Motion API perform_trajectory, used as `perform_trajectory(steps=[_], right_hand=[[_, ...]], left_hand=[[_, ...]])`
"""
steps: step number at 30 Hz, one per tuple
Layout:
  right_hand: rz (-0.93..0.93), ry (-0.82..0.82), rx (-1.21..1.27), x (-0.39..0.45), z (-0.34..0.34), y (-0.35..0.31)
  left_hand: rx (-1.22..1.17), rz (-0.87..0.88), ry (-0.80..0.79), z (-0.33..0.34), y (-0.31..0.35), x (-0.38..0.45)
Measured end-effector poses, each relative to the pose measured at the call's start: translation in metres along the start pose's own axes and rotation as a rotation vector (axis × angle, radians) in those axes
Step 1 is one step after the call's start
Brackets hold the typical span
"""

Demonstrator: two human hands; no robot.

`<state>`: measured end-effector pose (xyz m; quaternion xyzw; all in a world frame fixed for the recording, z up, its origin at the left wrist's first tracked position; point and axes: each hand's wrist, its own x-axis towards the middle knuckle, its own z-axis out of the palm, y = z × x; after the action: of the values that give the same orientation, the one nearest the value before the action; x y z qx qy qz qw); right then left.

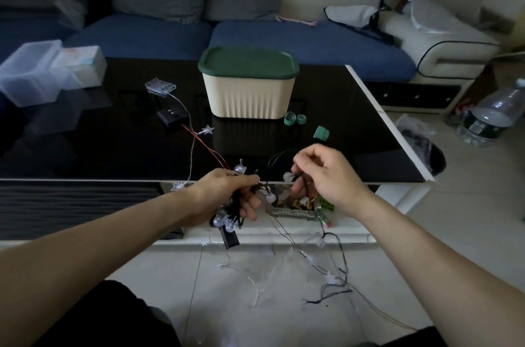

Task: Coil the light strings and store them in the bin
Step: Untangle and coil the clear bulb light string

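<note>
Coiling under way at the near bench (284,144) edge: left hand (227,193) clenched around gathered bulb light string (227,218), right hand (326,173) pinching its black wire to feed another loop; lidded bin (248,85) waiting beyond, loose wire trailing to the floor.

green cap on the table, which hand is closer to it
Right. The right hand is just below the green cap; the left hand holds the bundled lights farther to the left.

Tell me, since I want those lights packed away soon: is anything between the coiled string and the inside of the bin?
Yes. The green lid sits closed on the cream bin, so the string bundle gripped in the left hand cannot go in until it is lifted off.
</note>
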<state>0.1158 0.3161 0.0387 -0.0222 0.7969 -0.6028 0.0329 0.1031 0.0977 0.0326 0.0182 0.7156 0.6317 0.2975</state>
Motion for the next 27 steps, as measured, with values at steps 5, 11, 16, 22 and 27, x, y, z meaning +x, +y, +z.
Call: perform_trajectory(steps=[5,11,16,22,27], right_hand=[[-0.257,0.172,0.028,-0.001,-0.009,-0.005],[-0.506,0.275,-0.022,0.0,-0.013,-0.01],[-0.334,0.108,-0.106,-0.001,-0.019,-0.016],[0.135,-0.22,-0.504,0.002,-0.037,0.005],[0.042,-0.094,-0.256,-0.003,-0.033,-0.01]], left_hand=[[-0.024,0.053,0.135,0.001,0.002,0.005],[-0.1,0.109,0.253,-0.001,0.001,0.011],[-0.157,0.181,0.399,-0.005,0.004,0.015],[-0.262,0.226,0.55,-0.017,0.009,0.016],[-0.309,0.141,0.444,-0.015,0.013,0.006]])
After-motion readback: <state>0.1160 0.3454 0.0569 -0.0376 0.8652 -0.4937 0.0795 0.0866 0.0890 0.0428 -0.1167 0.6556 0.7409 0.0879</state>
